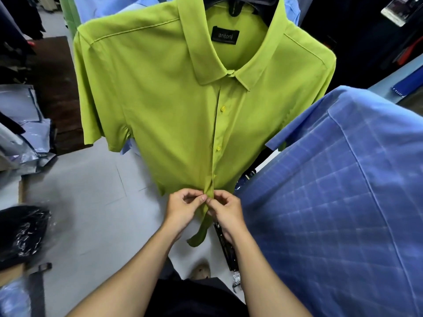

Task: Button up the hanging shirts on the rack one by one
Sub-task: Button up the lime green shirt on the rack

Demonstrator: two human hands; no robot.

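A bright green shirt (pixel 174 115) hangs on a black hanger (pixel 235 6) right in front of the person. Its collar is closed, and the buttons (pixel 223 108) down the front look done up. Both hands are down at the bottom of the shirt, close together. The left hand (pixel 183 209) pinches the left edge of the front strip with its thumb and fingers. The right hand (pixel 226 210) pinches the right edge, just beside it. Their fingertips nearly touch. The very bottom of the shirt hangs loose below the hands. A blue checked shirt (pixel 343 213) hangs close on the right side. Shirts in clear plastic bags (pixel 25 131) lie on the left. The floor (pixel 96 197) is pale grey.
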